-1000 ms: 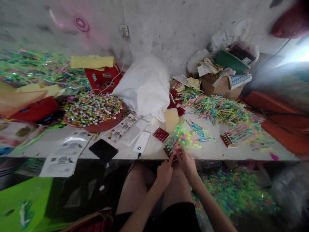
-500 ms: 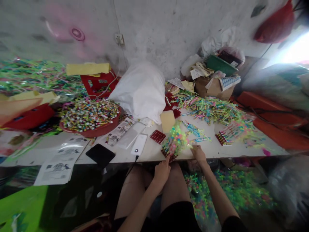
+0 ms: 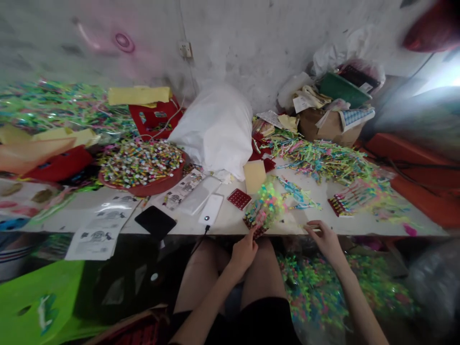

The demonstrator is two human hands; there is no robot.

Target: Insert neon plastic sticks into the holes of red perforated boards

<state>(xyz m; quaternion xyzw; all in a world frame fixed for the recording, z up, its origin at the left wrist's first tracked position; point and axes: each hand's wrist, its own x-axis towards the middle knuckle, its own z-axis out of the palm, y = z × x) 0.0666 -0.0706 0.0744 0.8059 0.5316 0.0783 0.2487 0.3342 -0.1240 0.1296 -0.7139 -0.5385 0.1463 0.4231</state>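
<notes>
At the table's front edge, my left hand (image 3: 245, 251) grips the near edge of a dark red board with holes (image 3: 259, 231). Colourful strands with green, yellow and pink ends (image 3: 265, 203) stand up from this board in a bushy bundle. My right hand (image 3: 326, 242) is to the right of it, thumb and fingers pinched over the table edge. Something thin and pale seems to be at its fingertips, too small to name. Between the hand and the pile lie a few loose blue strands (image 3: 295, 192). A second filled board (image 3: 337, 207) rests farther right.
A flat red board with holes (image 3: 239, 199), a yellow sponge-like sheet (image 3: 255, 176), a white power bank (image 3: 211, 210) and a black flat object (image 3: 155, 222) lie leftward. Behind stand a red basin of beaded pieces (image 3: 143, 189), a white sack (image 3: 219, 129) and a strand pile (image 3: 323, 160).
My right hand has moved right, away from the strand bundle. My left hand stays at the board. The whole view has shifted slightly.
</notes>
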